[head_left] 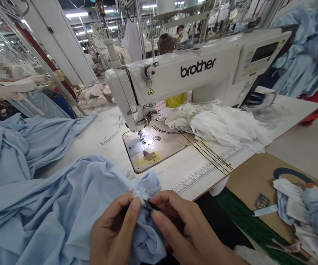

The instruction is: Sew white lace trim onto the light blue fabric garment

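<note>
My left hand (pixel 118 224) is closed in a pinch on a light blue garment (pixel 92 187), holding a whitish, frayed-looking bit of its edge (pixel 140 194) between thumb and fingers. Close beside it, my right hand (pixel 185 224) is also closed, gripping a small dark, narrow tool (pixel 148 206) whose tip meets the pinched edge. Most of the tool is hidden by my fingers, so its exact kind is unclear. Both hands are in front of the table's near edge, with blue cloth hanging below them.
A white Brother sewing machine (pixel 172 70) stands behind my hands, its needle area lit. White lacy fabric (pixel 219 121) lies under its arm. More blue cloth (pixel 7 147) covers the left side. Fabric scraps (pixel 299 206) lie at lower right. People work in the background.
</note>
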The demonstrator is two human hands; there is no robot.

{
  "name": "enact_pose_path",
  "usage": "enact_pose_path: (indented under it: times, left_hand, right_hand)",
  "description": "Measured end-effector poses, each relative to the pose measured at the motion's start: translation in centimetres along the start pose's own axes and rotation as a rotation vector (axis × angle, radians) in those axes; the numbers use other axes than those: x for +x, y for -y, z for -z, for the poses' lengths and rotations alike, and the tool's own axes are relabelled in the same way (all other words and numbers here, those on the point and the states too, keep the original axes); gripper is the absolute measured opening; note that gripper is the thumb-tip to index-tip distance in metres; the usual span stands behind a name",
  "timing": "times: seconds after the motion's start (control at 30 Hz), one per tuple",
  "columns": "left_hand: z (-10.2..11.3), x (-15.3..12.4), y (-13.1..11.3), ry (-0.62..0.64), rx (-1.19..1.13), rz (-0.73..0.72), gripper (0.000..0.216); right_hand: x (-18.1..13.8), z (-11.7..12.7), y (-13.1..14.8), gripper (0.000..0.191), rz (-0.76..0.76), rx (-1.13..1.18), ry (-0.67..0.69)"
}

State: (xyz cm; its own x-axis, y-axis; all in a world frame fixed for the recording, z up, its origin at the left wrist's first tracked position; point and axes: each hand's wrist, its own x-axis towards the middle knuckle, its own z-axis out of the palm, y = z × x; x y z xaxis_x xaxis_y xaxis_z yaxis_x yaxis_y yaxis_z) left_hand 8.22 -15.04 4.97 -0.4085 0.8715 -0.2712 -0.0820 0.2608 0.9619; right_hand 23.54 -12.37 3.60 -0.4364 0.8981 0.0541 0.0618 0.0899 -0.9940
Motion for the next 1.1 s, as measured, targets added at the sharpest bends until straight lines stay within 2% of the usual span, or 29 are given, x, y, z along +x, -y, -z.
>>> enact_pose_path:
  times: [0.13,0.33,0.5,0.7,0.83,1.03,1.1]
  left_hand:
    - [0.0,0.0,0.0,-0.021,0.002,0.013,0.043]
    - [-0.3,-0.2,0.0,-0.048,-0.035,0.014,0.037]
    - [-0.9,-0.6,-0.2,-0.118,-0.06,0.009,0.037]
    - [0.0,-0.1,0.4,-0.047,-0.041,0.05,0.044]
    - [0.0,0.0,0.4,-0.104,-0.053,0.049,0.046]
    - [-0.6,-0.3,-0.1,-0.095,-0.035,0.025,0.046]
    - [-0.7,-0.2,-0.2,-0.088,-0.047,0.013,0.044]
  right_hand:
    - [-0.1,0.1,-0.2,0.025,-0.049,-0.004,0.022]
    - [0.6,-0.4,-0.1,0.016,0.049,0.066,-0.005]
    - [0.9,-0.5,-0.1,0.015,0.057,0.096,0.003]
    - [1.0,-0.6,-0.2,0.016,0.035,0.113,-0.002]
    - [0.4,-0.3,-0.1,0.019,-0.005,0.111,0.018]
    - [0.6,-0.3,-0.1,0.032,0.036,0.092,-0.125]
    - [1.4,-0.3,0.0,0.022,0.112,0.018,-0.142]
